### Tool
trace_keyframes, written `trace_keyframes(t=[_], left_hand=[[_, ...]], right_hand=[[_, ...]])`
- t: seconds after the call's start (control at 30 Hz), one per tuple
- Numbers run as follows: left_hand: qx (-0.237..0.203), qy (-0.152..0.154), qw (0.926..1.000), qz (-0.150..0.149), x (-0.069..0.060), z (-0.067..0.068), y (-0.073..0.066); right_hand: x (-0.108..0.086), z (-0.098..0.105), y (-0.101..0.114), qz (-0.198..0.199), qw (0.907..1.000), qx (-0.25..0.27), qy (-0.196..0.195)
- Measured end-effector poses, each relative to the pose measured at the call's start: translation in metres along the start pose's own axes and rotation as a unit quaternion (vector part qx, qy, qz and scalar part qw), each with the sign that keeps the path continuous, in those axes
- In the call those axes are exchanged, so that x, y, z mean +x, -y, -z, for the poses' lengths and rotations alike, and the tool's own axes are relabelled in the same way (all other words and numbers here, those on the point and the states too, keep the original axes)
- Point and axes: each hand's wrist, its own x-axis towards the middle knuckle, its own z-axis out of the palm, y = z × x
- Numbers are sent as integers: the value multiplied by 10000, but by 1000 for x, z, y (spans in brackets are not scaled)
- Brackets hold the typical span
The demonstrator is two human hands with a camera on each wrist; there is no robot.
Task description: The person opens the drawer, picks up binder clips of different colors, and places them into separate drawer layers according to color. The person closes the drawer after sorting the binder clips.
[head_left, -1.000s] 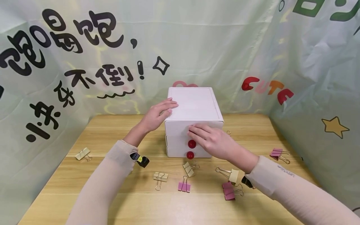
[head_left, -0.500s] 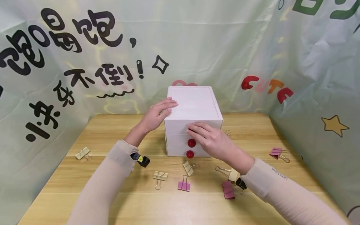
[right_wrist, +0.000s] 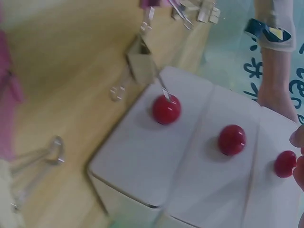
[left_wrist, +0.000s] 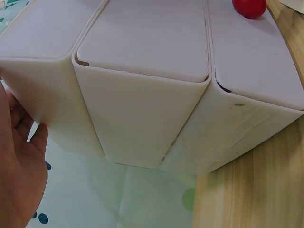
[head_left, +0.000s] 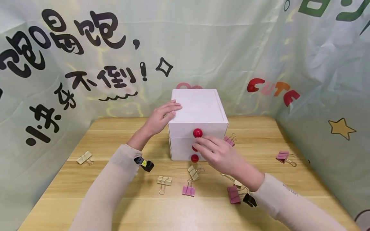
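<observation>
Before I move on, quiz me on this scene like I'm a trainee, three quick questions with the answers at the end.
1. Count: in the head view, how many red knobs show on the front of the white drawer box?
2. True or false: the left hand is gripping one of the red knobs.
3. Choose: in the head view, what colour is the binder clip farthest left on the table? A, pale yellow; B, pink; C, black.

Key:
1. Three, one partly hidden by the right hand.
2. False; it rests on the box, at the left edge of the top.
3. A.
</observation>
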Motion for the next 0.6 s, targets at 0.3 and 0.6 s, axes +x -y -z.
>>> trace_keyframes(t=[0.3,0.6], left_hand=[[-44,32,10000,27,0,0,1],[-64,-17,10000,-11,0,-1,3]], right_hand=[[-22,-15,13,-73,9993,-40,378],[-28,-23,10,-553,9959,46,711]])
